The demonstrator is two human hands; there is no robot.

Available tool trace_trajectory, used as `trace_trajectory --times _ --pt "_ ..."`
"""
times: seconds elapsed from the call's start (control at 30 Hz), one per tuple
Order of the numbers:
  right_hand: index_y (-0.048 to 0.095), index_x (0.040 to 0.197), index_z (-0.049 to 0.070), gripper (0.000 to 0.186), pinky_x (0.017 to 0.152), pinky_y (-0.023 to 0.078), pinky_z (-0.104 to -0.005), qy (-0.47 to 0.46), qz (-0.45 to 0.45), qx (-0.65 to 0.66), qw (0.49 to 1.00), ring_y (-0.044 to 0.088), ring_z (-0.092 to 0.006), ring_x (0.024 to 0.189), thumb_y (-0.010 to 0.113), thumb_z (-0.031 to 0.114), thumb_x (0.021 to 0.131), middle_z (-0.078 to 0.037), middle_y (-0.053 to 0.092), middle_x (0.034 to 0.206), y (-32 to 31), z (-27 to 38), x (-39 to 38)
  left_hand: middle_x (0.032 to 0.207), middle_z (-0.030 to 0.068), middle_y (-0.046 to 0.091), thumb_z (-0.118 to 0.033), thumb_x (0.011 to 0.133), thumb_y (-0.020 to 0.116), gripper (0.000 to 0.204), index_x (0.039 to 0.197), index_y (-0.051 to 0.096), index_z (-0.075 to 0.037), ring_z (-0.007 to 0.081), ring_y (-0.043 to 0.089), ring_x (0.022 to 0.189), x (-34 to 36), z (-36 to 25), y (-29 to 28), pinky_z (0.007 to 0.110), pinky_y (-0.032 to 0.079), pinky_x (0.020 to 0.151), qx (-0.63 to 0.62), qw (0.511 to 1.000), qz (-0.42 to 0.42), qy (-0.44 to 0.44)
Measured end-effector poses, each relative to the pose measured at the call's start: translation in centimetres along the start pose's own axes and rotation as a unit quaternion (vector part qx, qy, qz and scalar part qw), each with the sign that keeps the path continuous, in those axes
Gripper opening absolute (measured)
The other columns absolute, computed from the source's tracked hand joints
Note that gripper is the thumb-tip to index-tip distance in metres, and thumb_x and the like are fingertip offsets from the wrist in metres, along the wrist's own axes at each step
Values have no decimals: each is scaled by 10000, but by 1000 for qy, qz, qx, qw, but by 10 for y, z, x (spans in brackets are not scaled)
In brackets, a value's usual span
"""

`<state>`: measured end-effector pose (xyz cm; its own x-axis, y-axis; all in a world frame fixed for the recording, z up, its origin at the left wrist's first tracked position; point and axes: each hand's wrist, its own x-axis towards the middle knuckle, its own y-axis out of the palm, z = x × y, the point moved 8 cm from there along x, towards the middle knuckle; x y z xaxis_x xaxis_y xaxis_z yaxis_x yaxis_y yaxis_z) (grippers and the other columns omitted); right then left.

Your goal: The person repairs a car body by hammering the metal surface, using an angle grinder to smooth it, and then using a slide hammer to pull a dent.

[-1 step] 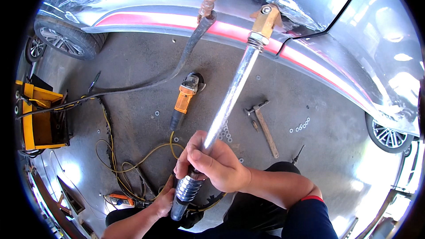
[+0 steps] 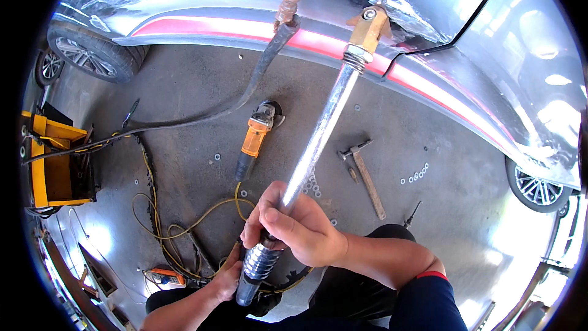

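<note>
A slide hammer (image 2: 320, 138) with a long chrome rod slants from my lap up to the car's side. Its brass-coloured head (image 2: 369, 29) is at the torn, bare-metal dent (image 2: 401, 12) above the sill; whether it is hooked in I cannot tell. My right hand (image 2: 300, 224) is wrapped round the lower rod, just above the ribbed metal section. Lower down, my left hand (image 2: 226, 277) grips the tool's ribbed lower end from the left side, its fingers partly hidden behind it.
A copper-coloured clamp piece with a thick black cable (image 2: 254, 83) hangs at the sill. On the floor lie an orange angle grinder (image 2: 254, 138), a hammer (image 2: 367, 184), several washers (image 2: 418, 176) and a yellow cord (image 2: 153, 208). A yellow box (image 2: 40, 165) stands at left.
</note>
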<state>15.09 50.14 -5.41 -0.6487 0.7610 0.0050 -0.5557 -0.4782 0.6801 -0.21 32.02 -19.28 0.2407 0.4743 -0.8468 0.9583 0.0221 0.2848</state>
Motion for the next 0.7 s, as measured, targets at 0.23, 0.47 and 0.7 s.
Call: trace_trajectory --times 0.23,0.47,0.7 --pt "481 1133 70 144 767 535 -309 -29 -35 16 999 660 -136 839 589 95 1040 -70 651 918 5 -20 0 1218 29 588 -441 1017 579 558 1478 426 -165 138 574 1099 9 -3 3 333 497 931 -17 994 61 84" --pt "494 1161 54 199 721 555 -326 -32 -32 33 998 661 -139 766 614 43 1003 -45 619 867 -8 1 14 1468 147 463 -291 974 421 703 1596 196 -53 219 483 1333 7 -7 5 348 422 1096 28 999 19 24" --pt "466 1160 53 247 870 499 -344 10 -31 25 999 624 -142 946 635 66 980 -51 596 975 2 -19 5 1494 151 453 -305 1010 395 714 1615 116 -46 231 487 1352 13 -5 -5 352 391 1129 3 998 31 54"
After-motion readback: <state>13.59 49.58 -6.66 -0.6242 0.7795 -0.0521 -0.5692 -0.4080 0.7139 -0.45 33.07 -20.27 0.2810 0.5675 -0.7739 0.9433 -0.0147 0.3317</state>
